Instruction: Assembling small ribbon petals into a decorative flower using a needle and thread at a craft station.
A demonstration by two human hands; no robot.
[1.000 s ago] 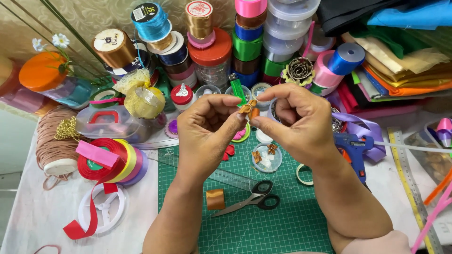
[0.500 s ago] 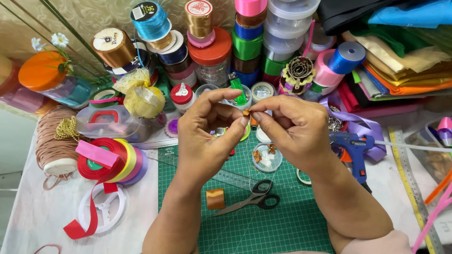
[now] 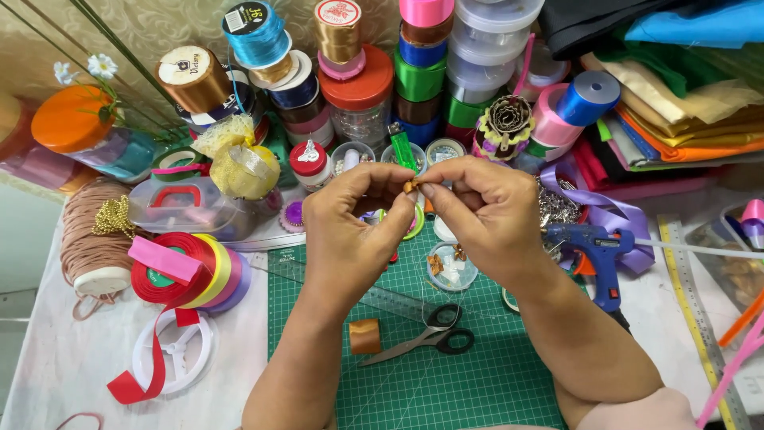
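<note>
Both hands are raised over the green cutting mat [image 3: 461, 390], fingertips meeting. My left hand [image 3: 350, 231] and my right hand [image 3: 485, 215] pinch a tiny folded piece of brown-gold ribbon [image 3: 411, 185] between thumbs and forefingers. Most of that piece is hidden by the fingers. Below the hands, a small clear dish [image 3: 451, 269] holds two similar little ribbon bows. On the mat lie a short cut of gold ribbon [image 3: 365, 336], black-handled scissors [image 3: 434, 337] and a clear ruler [image 3: 390, 300].
A blue glue gun [image 3: 597, 247] rests right of my right hand, beside lilac ribbon [image 3: 613, 215]. Stacked ribbon spools [image 3: 350, 56] and jars crowd the back. Red, pink and yellow ribbon rolls [image 3: 187, 275] sit at left; folded fabrics [image 3: 676, 103] at right; a yellow ruler [image 3: 696, 318] lies at the right edge.
The ribbon piece was spread wider a second ago; now it is squeezed small between the fingertips. Both hands have shifted slightly left and closer together.
</note>
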